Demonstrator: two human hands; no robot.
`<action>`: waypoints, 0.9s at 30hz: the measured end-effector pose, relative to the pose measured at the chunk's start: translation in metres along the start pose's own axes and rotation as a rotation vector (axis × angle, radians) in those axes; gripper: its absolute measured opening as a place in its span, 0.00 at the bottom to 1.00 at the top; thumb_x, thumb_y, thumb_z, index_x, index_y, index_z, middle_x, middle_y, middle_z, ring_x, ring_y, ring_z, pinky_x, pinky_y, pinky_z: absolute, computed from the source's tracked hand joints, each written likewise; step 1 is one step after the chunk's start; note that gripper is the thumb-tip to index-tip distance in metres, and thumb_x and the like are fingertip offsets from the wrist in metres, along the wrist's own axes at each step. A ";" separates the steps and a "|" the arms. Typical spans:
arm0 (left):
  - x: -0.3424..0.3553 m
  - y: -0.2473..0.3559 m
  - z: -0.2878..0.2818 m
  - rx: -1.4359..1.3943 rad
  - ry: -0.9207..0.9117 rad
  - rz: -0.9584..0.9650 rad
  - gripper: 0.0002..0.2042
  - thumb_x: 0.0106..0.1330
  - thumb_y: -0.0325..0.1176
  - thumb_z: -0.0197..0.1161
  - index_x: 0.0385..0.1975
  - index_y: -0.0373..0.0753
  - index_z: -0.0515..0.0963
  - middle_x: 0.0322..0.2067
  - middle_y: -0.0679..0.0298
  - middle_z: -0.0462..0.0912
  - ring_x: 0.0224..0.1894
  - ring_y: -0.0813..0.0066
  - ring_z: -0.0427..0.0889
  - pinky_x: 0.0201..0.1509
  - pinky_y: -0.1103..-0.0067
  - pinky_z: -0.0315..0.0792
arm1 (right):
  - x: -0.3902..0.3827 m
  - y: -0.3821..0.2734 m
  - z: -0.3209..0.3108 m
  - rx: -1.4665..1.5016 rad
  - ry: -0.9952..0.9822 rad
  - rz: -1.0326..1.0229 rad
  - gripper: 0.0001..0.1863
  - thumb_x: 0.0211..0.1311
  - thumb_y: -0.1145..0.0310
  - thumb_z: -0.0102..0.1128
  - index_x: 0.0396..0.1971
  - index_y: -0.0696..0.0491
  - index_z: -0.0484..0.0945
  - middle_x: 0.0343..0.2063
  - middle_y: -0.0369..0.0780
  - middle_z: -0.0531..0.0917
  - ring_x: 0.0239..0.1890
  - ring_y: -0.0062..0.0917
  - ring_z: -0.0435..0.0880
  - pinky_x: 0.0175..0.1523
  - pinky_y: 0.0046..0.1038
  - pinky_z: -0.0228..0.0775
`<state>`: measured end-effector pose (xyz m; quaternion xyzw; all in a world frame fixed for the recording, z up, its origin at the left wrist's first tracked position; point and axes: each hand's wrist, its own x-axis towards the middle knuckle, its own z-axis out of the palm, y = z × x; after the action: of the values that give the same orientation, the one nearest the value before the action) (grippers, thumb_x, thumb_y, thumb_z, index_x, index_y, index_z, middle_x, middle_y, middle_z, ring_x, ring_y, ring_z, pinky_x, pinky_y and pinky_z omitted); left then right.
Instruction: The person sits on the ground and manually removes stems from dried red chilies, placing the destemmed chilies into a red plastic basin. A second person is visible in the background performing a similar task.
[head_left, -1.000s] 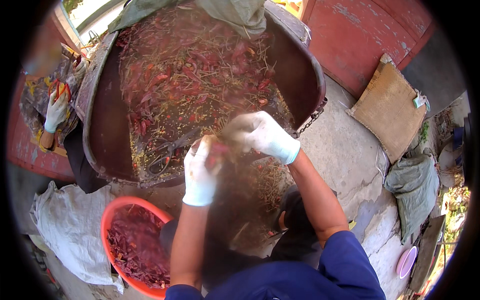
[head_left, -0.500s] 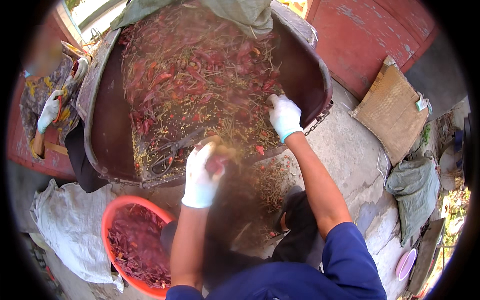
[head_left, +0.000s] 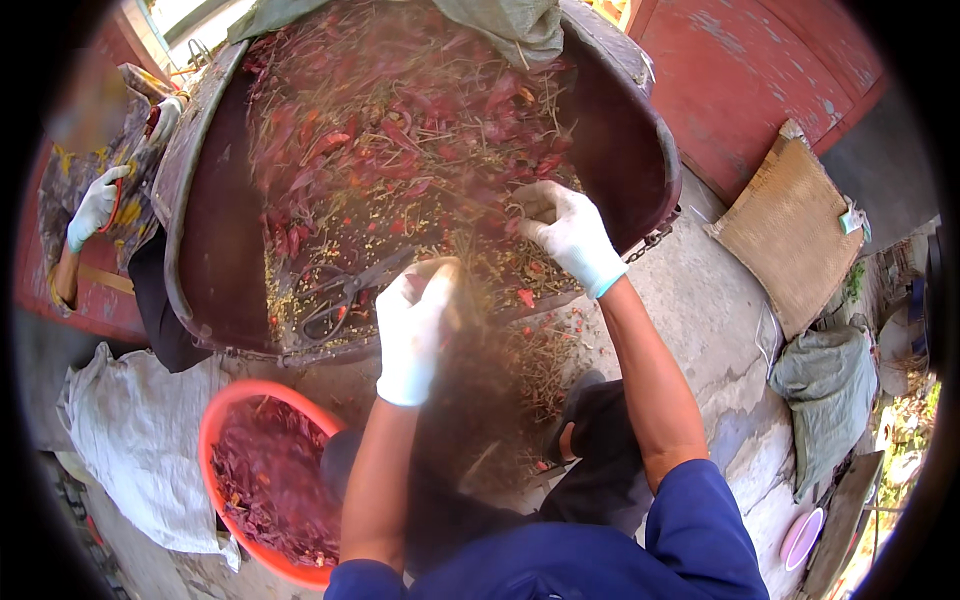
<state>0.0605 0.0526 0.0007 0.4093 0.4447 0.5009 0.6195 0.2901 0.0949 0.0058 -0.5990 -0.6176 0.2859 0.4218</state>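
Observation:
Dried red chili peppers [head_left: 400, 130] with stems and loose yellow seeds lie in a large dark cart bed [head_left: 215, 215]. My left hand [head_left: 412, 335], in a white glove, is above its near edge. Its fingers are curled closed, and a bit of dark red chili shows between them. My right hand [head_left: 572, 235], also gloved, is over the right side of the pile. Its thumb and fingers bend together at a dark red chili, partly hidden by the fingertips. Scissors [head_left: 345, 290] with dark handles lie on the seeds left of my left hand.
An orange-red tub [head_left: 205, 440] of dried chilies stands at lower left beside a white sack [head_left: 145, 450]. A co-worker's gloved hand [head_left: 97, 210] holds red-handled scissors at left. Stem litter [head_left: 545, 375] lies below the cart. A woven mat [head_left: 790, 230] is at right.
My right hand has moved slightly left, its fingers bending inward at the pile. My left hand has turned and risen a little; the chili that showed in it is now mostly hidden.

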 end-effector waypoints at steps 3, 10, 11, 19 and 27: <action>0.003 0.001 0.001 0.403 0.020 0.143 0.16 0.69 0.31 0.66 0.53 0.30 0.80 0.21 0.74 0.77 0.22 0.91 0.69 0.26 0.87 0.66 | -0.018 -0.030 0.001 0.204 -0.174 0.103 0.16 0.54 0.76 0.70 0.45 0.58 0.83 0.35 0.39 0.87 0.38 0.20 0.86 0.44 0.24 0.79; -0.004 -0.005 -0.001 0.816 -0.097 0.400 0.21 0.61 0.33 0.72 0.54 0.34 0.81 0.19 0.69 0.68 0.23 0.86 0.64 0.29 0.83 0.67 | -0.042 -0.059 0.008 0.448 -0.353 0.150 0.10 0.55 0.82 0.67 0.39 0.61 0.82 0.34 0.40 0.86 0.38 0.21 0.87 0.44 0.24 0.80; -0.005 -0.005 0.001 0.842 -0.104 0.453 0.22 0.61 0.33 0.72 0.55 0.34 0.80 0.19 0.68 0.70 0.23 0.86 0.65 0.30 0.84 0.67 | -0.044 -0.059 0.010 0.454 -0.351 0.167 0.10 0.55 0.82 0.67 0.38 0.61 0.82 0.34 0.40 0.87 0.38 0.21 0.87 0.43 0.25 0.80; -0.011 0.000 -0.003 0.667 -0.270 0.144 0.20 0.67 0.37 0.68 0.54 0.32 0.80 0.23 0.70 0.79 0.24 0.87 0.72 0.31 0.82 0.70 | -0.058 -0.052 0.013 0.029 -0.242 -0.177 0.09 0.50 0.80 0.69 0.33 0.55 0.84 0.28 0.42 0.87 0.31 0.26 0.88 0.39 0.25 0.79; -0.016 0.003 -0.013 0.680 -0.376 0.193 0.12 0.69 0.33 0.66 0.45 0.31 0.81 0.24 0.72 0.78 0.24 0.88 0.72 0.29 0.85 0.69 | -0.065 -0.062 0.007 0.304 -0.379 0.020 0.08 0.53 0.80 0.70 0.34 0.57 0.85 0.27 0.38 0.88 0.30 0.20 0.87 0.36 0.24 0.78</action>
<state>0.0456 0.0381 0.0021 0.7153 0.4236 0.2975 0.4694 0.2483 0.0245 0.0446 -0.4705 -0.6295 0.4871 0.3810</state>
